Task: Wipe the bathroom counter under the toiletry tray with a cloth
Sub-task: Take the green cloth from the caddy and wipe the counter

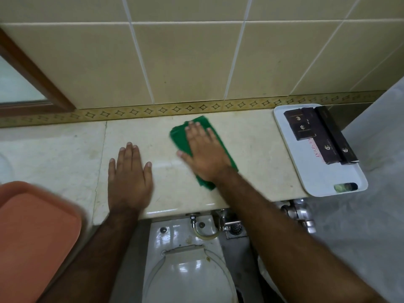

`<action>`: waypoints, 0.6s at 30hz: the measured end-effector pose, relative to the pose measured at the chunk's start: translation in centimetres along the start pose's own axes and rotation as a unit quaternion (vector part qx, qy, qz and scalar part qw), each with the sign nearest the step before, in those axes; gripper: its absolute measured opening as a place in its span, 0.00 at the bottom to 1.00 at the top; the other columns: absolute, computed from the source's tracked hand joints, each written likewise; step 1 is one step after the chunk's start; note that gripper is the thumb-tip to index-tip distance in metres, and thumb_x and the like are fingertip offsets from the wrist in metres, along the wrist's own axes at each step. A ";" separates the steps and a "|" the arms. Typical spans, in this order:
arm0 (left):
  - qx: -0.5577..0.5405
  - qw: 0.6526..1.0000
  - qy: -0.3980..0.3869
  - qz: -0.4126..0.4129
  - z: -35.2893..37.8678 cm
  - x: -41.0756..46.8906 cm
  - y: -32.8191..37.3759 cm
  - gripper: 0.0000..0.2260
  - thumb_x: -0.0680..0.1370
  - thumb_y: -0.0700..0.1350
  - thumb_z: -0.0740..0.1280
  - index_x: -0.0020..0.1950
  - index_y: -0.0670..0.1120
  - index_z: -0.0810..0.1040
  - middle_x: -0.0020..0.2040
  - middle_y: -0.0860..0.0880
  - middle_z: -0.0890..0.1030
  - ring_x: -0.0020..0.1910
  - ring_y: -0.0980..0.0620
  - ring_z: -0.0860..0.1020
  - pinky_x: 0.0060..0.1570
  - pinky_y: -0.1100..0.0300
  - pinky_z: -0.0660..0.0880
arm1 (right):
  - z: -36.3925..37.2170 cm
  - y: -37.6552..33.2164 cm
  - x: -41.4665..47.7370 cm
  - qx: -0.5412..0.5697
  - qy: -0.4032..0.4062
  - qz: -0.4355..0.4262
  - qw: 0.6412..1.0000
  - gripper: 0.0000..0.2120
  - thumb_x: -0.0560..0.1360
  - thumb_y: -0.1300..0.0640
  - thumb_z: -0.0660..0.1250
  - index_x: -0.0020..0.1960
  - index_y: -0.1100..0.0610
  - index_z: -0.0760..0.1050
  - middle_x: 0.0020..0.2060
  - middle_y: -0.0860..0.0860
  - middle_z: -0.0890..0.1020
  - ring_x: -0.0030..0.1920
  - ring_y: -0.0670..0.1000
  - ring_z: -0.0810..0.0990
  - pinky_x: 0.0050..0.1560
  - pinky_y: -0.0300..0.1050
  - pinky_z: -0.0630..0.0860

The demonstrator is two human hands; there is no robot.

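Note:
A green cloth (181, 138) lies on the cream marble counter (258, 149), in the middle of the ledge. My right hand (203, 152) presses flat on top of the cloth, fingers spread toward the wall. My left hand (131, 173) rests palm down on the bare counter to the left, holding nothing. The white toiletry tray (310, 171) sits at the counter's right end, apart from the cloth, carrying dark boxes (314, 130) and a small bottle (345, 186).
A tiled wall (185, 66) with a patterned border rises behind the counter. An orange tray (32, 237) fills the lower left. Below the front edge are a white toilet (188, 270), a hose and chrome valves (299, 215). A wooden frame (32, 73) stands at left.

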State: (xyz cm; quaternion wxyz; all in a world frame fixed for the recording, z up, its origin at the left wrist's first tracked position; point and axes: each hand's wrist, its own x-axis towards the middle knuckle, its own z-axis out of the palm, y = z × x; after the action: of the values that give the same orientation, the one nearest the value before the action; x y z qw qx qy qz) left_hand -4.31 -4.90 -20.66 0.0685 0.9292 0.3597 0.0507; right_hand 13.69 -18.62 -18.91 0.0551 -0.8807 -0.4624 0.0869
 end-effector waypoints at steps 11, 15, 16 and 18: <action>-0.017 1.000 0.004 0.003 -0.2 0.0 -0.1 0.28 0.84 0.54 0.46 0.82 0.43 0.56 0.82 0.45 0.57 0.82 0.47 0.55 0.79 0.45 0.52 | -1.1 6.7 -1.9 0.001 0.029 0.153 0.988 0.37 0.85 0.36 0.45 0.85 0.59 0.48 0.85 0.56 0.51 0.85 0.55 0.48 0.83 0.57 0.47; -0.024 1.000 0.005 0.011 0.0 0.2 -0.2 0.28 0.84 0.55 0.45 0.82 0.44 0.56 0.82 0.46 0.58 0.82 0.48 0.55 0.80 0.46 0.50 | -0.8 3.1 1.5 -0.006 0.024 0.098 0.995 0.37 0.85 0.37 0.44 0.85 0.60 0.47 0.85 0.57 0.50 0.85 0.56 0.47 0.83 0.58 0.47; -0.046 0.999 0.010 0.010 0.0 0.3 -0.4 0.28 0.84 0.55 0.46 0.82 0.44 0.57 0.82 0.47 0.58 0.82 0.49 0.55 0.80 0.47 0.49 | -0.1 1.0 1.1 -0.001 0.020 0.050 0.999 0.37 0.84 0.37 0.44 0.85 0.60 0.47 0.85 0.57 0.50 0.85 0.56 0.48 0.83 0.59 0.48; -0.129 0.991 0.028 -0.004 -0.1 0.3 -0.7 0.28 0.85 0.56 0.46 0.81 0.44 0.60 0.81 0.47 0.61 0.81 0.50 0.56 0.80 0.48 0.50 | 1.2 -3.3 -0.6 0.005 0.004 -0.064 0.998 0.38 0.84 0.35 0.45 0.84 0.59 0.48 0.85 0.56 0.51 0.84 0.54 0.48 0.83 0.59 0.50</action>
State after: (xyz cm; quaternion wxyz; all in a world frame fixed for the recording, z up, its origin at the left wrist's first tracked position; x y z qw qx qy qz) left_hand -4.57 -4.18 -20.63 0.1780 0.9095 0.3552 0.1223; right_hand 10.47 -17.20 -19.46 0.0668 -0.8495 -0.5170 0.0816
